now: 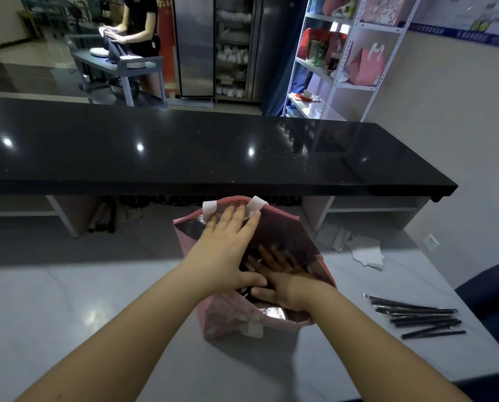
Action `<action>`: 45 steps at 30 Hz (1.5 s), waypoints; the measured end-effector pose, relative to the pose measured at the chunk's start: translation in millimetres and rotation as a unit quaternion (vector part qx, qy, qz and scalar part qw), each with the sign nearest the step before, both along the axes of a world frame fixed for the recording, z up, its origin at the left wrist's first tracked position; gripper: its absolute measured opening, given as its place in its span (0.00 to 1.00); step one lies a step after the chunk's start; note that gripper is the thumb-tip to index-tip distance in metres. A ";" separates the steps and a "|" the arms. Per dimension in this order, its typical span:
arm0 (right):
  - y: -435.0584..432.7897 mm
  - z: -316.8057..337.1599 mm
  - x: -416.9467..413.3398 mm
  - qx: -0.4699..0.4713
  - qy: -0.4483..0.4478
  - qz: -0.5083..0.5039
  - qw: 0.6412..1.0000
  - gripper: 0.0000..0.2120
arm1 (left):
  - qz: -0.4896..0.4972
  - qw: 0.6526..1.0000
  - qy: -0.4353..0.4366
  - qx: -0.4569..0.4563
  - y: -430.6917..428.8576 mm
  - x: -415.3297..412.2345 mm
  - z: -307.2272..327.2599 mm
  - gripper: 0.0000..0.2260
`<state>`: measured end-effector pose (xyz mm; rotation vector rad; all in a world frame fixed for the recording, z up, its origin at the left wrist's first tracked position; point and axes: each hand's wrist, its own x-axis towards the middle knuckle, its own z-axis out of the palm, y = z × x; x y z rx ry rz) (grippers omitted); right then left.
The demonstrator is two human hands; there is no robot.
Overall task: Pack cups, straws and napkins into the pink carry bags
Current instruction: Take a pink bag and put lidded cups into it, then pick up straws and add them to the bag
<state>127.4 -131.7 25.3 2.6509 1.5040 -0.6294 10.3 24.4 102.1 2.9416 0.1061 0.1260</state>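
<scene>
One pink carry bag (228,317) stands open on the white table (68,300), near its middle. The left hand (225,256) lies flat over the bag's mouth, its fingers straight and spread, reaching the far wall. The right hand (289,282) is inside the bag, fingers also spread wide, holding nothing. To the right lie about six black straws (416,314). Beyond them are two small heaps of white napkins (367,252).

pink bag (228,317) mouth: crowded by left hand (222,253) and right hand (283,282) | right: straws (416,314), napkins (367,252) lay in the way | left: open table (68,300) | behind: black counter (184,146) walled off
</scene>
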 end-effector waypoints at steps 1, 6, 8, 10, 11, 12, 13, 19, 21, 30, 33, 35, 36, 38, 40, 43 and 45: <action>1.9 11.5 0.7 0.022 0.012 -0.005 1.000 0.39 | 0.001 1.000 -0.008 0.000 -0.4 0.3 4.1 0.48; -4.8 81.9 4.0 0.189 -0.055 -0.062 0.979 0.26 | 0.003 0.998 -0.056 0.029 -4.7 6.8 28.8 0.26; -16.4 101.2 3.9 0.232 -0.110 -0.074 0.964 0.16 | 0.005 0.994 -0.088 0.068 -11.3 13.9 39.5 0.17; -31.3 113.7 3.2 0.275 -0.157 -0.088 0.945 0.12 | 0.006 0.990 -0.111 0.084 -21.2 24.6 46.9 0.14; -39.4 117.1 3.2 0.291 -0.175 -0.092 0.936 0.12 | 0.003 0.990 -0.118 0.082 -27.9 30.8 48.6 0.14; -47.9 118.8 3.4 0.303 -0.191 -0.099 0.929 0.11 | -0.004 0.990 -0.121 0.077 -35.8 37.1 49.4 0.14; -56.8 119.7 3.9 0.307 -0.204 -0.107 0.923 0.11 | -0.012 0.990 -0.124 0.071 -45.2 43.6 49.1 0.14; -131.8 107.8 22.0 0.312 -0.237 -0.166 0.905 0.14 | -0.049 0.988 -0.137 0.047 -122.6 89.0 35.6 0.13; -163.7 100.2 34.6 0.307 -0.233 -0.184 0.904 0.14 | -0.055 0.989 -0.134 0.037 -152.3 107.0 26.1 0.13; -314.4 26.9 110.2 0.230 -0.116 -0.245 0.935 0.13 | -0.012 1.000 -0.009 0.004 -282.7 182.8 -58.7 0.15; -344.6 -10.5 132.0 0.224 -0.060 -0.253 0.939 0.13 | 0.025 0.999 0.030 -0.026 -306.7 193.8 -95.2 0.17; -355.8 -34.2 143.8 0.204 -0.035 -0.250 0.946 0.11 | 0.058 0.996 0.051 -0.049 -315.9 196.1 -116.1 0.17; -358.4 -45.4 148.4 0.189 -0.029 -0.244 0.951 0.11 | 0.076 0.993 0.061 -0.062 -318.8 195.3 -125.0 0.17; -359.0 -65.0 155.6 0.173 -0.015 -0.233 0.957 0.10 | 0.115 0.986 0.074 -0.093 -323.0 190.6 -140.3 0.17; -354.0 -79.4 164.2 0.170 -0.008 -0.230 0.958 0.10 | 0.150 0.978 0.074 -0.124 -325.2 185.3 -151.5 0.16; -340.1 -94.1 178.7 0.148 0.002 -0.212 0.966 0.12 | 0.196 0.968 0.066 -0.144 -325.4 176.7 -161.3 0.15; -331.4 -101.0 185.8 0.122 -0.002 -0.197 0.973 0.14 | 0.218 0.962 0.066 -0.149 -324.2 171.4 -164.2 0.15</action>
